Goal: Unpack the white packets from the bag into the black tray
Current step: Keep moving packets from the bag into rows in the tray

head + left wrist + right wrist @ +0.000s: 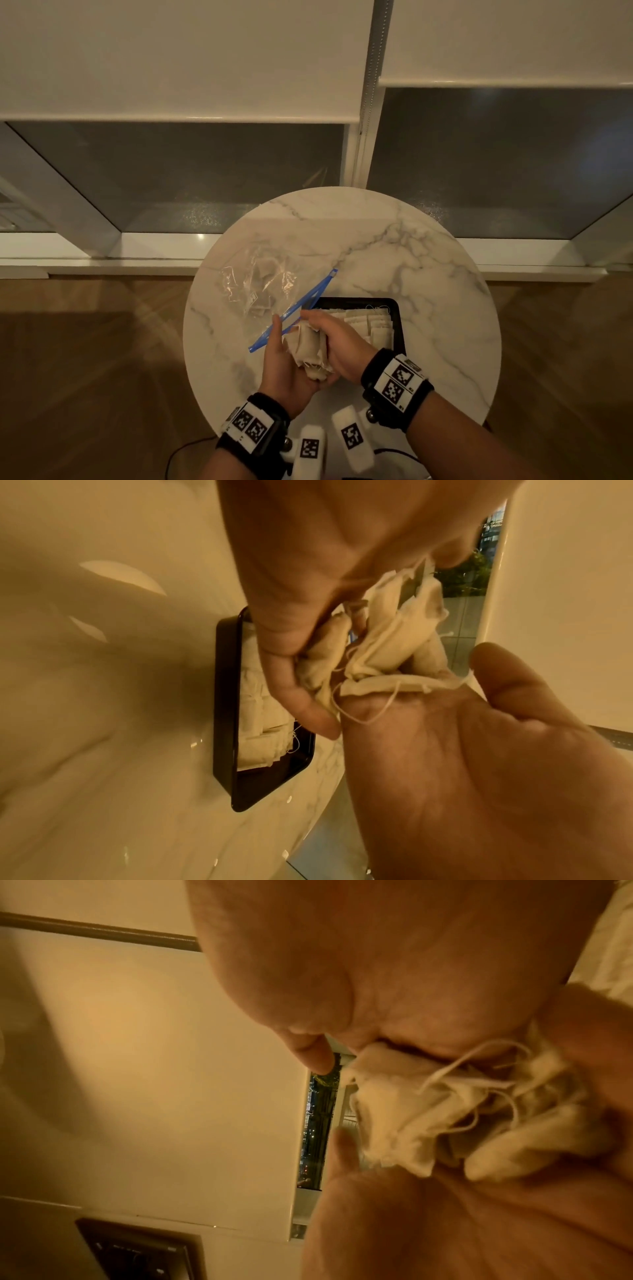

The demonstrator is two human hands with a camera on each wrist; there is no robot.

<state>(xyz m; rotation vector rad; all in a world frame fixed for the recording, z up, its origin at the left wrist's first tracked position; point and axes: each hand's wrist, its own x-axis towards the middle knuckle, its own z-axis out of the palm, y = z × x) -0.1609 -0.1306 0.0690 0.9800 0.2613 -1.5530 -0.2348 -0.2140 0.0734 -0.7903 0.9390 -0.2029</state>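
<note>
A bunch of white packets (308, 346) with loose strings sits between my two hands over the near part of the table. My left hand (284, 370) lies palm up under the bunch (387, 647), thumb raised and one finger stretched toward the bag's blue zipper (308, 298). From the right, my right hand (342, 342) curls its fingers (291, 685) round the bunch (411, 1123). The clear bag (260, 284) lies on the table to the left with a few packets inside. The black tray (359, 301) sits to the right, holding several packets (373, 325) in rows.
The round marble table (411, 257) stands against a window sill, with lowered blinds behind it. Wooden floor surrounds it on the left and right. The bag's open mouth overlaps the tray's left corner. Bare marble lies beyond the tray and to its right.
</note>
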